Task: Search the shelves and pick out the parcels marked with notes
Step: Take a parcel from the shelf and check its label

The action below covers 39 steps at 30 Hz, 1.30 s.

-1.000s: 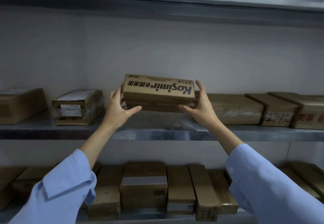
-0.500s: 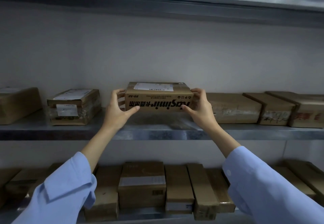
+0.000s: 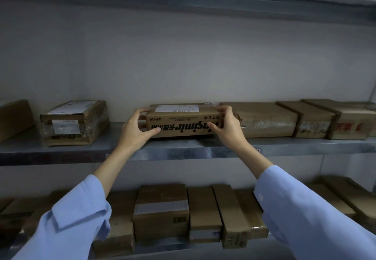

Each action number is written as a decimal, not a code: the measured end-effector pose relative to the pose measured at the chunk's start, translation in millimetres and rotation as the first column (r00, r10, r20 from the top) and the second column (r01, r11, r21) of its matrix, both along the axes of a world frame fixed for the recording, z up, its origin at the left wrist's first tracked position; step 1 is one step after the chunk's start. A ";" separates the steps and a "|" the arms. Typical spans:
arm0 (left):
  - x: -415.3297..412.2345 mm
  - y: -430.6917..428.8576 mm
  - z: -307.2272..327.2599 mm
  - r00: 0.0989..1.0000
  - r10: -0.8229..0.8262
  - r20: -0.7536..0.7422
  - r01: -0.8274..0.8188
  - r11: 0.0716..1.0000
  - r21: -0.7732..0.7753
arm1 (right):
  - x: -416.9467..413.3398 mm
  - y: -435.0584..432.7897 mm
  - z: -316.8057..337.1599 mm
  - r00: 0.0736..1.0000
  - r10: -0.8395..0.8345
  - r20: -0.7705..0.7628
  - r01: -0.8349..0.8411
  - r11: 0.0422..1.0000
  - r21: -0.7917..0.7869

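Now back on the middle shelf (image 3: 284, 148) at centre frame, the brown parcel (image 3: 183, 121), lifted and tilted a second ago, sits flat, with the left hand (image 3: 135, 132) and right hand (image 3: 227, 128) curled round its ends. Black print runs upside down across its front and a white label (image 3: 177, 108) lies on top. It seemingly carries no note, so the search likely goes on.

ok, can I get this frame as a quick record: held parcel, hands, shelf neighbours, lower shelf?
held parcel: printed box, print upside down, white label on top, appears to sit on the middle shelf
hands: left hand grips the box's left end, right hand grips the right end
left neighbour: labelled box, apart from it, white labels on top and front
right neighbours: row of brown boxes
lower shelf: cardboard boxes packed side by side
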State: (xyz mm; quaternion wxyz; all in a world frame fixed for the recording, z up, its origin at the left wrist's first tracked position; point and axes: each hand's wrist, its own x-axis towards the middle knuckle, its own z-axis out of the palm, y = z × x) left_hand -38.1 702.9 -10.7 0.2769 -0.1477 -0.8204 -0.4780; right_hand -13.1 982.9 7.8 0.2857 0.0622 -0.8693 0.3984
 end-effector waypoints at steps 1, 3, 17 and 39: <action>-0.8 -0.2 -0.9 1.000 -0.002 0.000 0.002 1.000 -0.008 | -0.6 0.3 -1.2 1.000 -0.003 0.013 0.003 1.000 0.001; -1.8 -0.4 -2.1 1.000 -0.004 0.005 0.005 0.999 -0.039 | -1.3 0.5 -3.3 0.999 0.000 0.038 0.000 1.000 -0.010; 1.6 0.4 4.5 0.982 0.136 -0.129 -0.168 0.946 -0.276 | 5.0 3.1 13.7 0.990 -0.040 -0.132 0.056 0.991 0.123; 5.0 186.2 15.4 0.965 0.064 -0.255 -0.206 0.789 -0.579 | 41.0 205.2 16.3 0.924 -0.366 -0.113 0.372 0.786 0.494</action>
